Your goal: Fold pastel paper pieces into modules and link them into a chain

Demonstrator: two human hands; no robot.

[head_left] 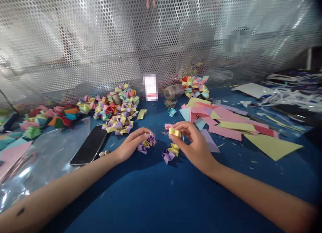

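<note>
My left hand [136, 142] is closed on a small cluster of folded purple and yellow paper [150, 139], its pleated side facing right. Between the thumb and fingers of my right hand [192, 140] is a folded yellow paper piece [174, 132]. Just below that hand, a second yellow folded piece [174, 149] and a purple folded piece [168, 156] lie on the blue table. A pink folded piece [169, 126] shows behind the held yellow one. The fingertips of my left hand are partly hidden by the cluster.
Finished-looking paper clusters [118, 122] line the back left, beside a dark phone [90, 145] and two small beads [104, 153]. Cut paper sheets [223, 122] spread at the right. A clear jar [173, 91] lies near the perforated metal screen [113, 41]. Plastic film [52, 149] covers the left side.
</note>
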